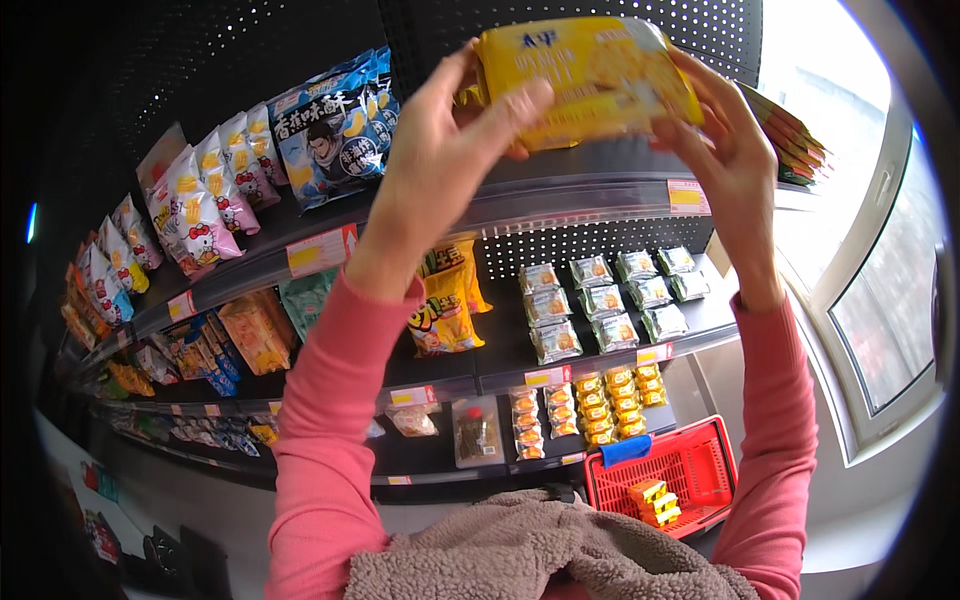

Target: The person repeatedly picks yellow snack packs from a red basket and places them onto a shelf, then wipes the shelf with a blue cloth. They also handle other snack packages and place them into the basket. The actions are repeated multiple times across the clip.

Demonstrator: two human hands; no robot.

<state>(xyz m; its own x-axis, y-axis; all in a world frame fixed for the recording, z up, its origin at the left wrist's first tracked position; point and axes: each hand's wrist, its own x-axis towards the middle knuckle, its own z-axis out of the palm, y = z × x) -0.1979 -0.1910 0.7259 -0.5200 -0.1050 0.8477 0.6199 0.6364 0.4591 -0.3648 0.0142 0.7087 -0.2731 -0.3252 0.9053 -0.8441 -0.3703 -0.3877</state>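
Between both hands, a yellow plastic snack packet (585,82) is held up in front of the top shelf. My left hand (457,142) grips its left end, thumb across the front. Around its right end are the fingers of my right hand (716,124), slightly blurred. Part of another yellow wrapper shows behind my left fingers; whether it is a separate packet I cannot tell. Left of my hands, a blue and black snack bag (335,135) stands on the top shelf. Below them, small green-and-white packets (601,300) lie in rows on the middle shelf.
A red plastic basket (709,465) with several small yellow packets (654,502) stands at the lower right. Yellow snack bags (448,322) are on the middle shelf, small yellow packs (596,412) on the shelf below. Price tags line the shelf edges (517,202). A window (885,300) is at right.
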